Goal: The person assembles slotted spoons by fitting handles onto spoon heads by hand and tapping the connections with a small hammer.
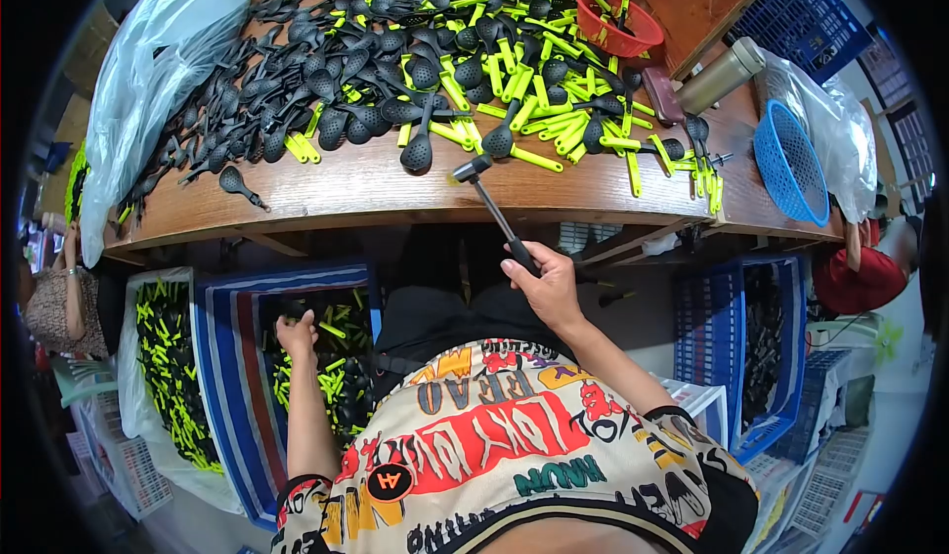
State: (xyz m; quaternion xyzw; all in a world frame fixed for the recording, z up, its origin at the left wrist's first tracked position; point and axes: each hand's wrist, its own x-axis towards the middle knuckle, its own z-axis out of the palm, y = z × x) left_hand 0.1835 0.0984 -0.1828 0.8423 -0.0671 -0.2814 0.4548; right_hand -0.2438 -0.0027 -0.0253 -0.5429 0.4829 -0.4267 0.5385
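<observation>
Your right hand [544, 285]: clamped on hammer [496, 210], its head over tabletop [346, 194]'s near edge | Your left hand [297, 333]: over striped crate [240, 356], grip cannot be told

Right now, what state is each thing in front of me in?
Hammer, held in right hand
Left hand, over striped crate; grip unclear
Striped crate, open, holding utensils
Black spoons, loosely piled
Red basket, open, holding utensils
Blue oval basket, open
Flask, capped

Metallic flask [720, 79] — beside a case [661, 96] (maroon).
</observation>
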